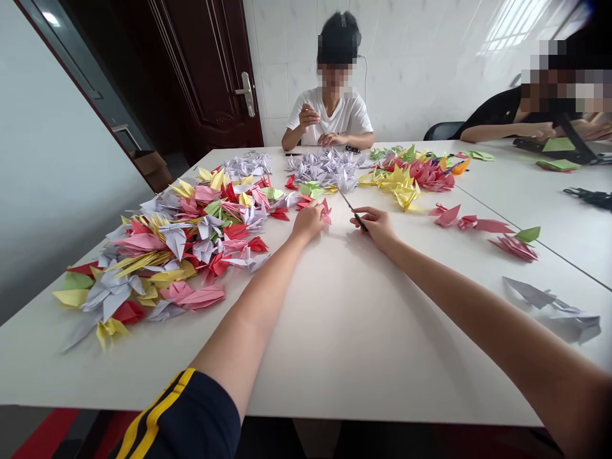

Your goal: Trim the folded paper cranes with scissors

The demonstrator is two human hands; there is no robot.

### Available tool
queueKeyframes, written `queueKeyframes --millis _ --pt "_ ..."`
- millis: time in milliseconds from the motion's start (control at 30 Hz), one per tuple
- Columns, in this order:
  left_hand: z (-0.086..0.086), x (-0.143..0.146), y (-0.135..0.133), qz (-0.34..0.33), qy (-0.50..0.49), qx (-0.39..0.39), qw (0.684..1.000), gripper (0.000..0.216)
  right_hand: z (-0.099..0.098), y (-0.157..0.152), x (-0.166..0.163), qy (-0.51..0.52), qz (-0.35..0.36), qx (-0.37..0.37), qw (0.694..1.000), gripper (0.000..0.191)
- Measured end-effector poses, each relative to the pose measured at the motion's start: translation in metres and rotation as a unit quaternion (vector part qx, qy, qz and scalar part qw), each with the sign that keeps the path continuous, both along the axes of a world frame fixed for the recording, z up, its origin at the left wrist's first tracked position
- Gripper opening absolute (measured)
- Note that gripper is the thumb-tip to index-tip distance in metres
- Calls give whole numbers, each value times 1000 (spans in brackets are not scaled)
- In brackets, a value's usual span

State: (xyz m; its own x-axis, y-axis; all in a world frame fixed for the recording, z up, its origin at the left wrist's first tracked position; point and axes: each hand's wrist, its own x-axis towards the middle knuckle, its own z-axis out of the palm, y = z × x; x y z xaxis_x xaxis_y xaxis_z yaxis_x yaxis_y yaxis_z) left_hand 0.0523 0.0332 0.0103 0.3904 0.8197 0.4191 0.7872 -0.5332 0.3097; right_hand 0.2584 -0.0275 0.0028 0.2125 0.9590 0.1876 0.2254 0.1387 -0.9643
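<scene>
Out over the middle of the white table (344, 331), my left hand (308, 223) is closed on a pink folded-paper piece (326, 211), mostly hidden by the fingers. My right hand (377, 224) grips a slim pointed metal tool (349, 203) with a dark handle; its exact kind is unclear. The tool's tip points away, up and to the left, toward a heap of pale lilac folded papers (327, 167). Left of my left arm lies a large mixed pile of folded paper (191, 236) in red, pink, yellow, green and lilac.
Yellow folded papers (399, 185) and red ones (433, 175) lie beyond my right hand. Pink pieces (485, 224) and grey-lilac pieces (554, 306) are at the right. One person (329, 118) sits opposite; another, in a dark sleeve (492, 115), sits far right by green paper (558, 164).
</scene>
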Motion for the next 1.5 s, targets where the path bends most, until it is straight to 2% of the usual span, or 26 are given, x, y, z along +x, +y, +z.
queueKeyframes --millis 333,533,733,933,1167,1500 --pt "1 -8 0 -15 -84 -33 996 14 5 -3 -2 20 44 1 999 51" --pt "-1 -9 6 -26 -132 -26 991 12 4 -4 -1 -21 96 6 995 52" --pt "-2 -9 10 -58 -173 -57 982 16 3 -3 2 -35 111 10 993 52" --pt "-1 -7 9 -53 -157 -51 985 11 3 -3 3 -3 78 3 997 51" --pt "-1 -9 14 -48 -192 -47 979 16 1 -1 7 -43 41 4 998 48" --pt "-7 -10 19 -81 -229 -50 969 14 3 0 17 -18 143 -36 989 49"
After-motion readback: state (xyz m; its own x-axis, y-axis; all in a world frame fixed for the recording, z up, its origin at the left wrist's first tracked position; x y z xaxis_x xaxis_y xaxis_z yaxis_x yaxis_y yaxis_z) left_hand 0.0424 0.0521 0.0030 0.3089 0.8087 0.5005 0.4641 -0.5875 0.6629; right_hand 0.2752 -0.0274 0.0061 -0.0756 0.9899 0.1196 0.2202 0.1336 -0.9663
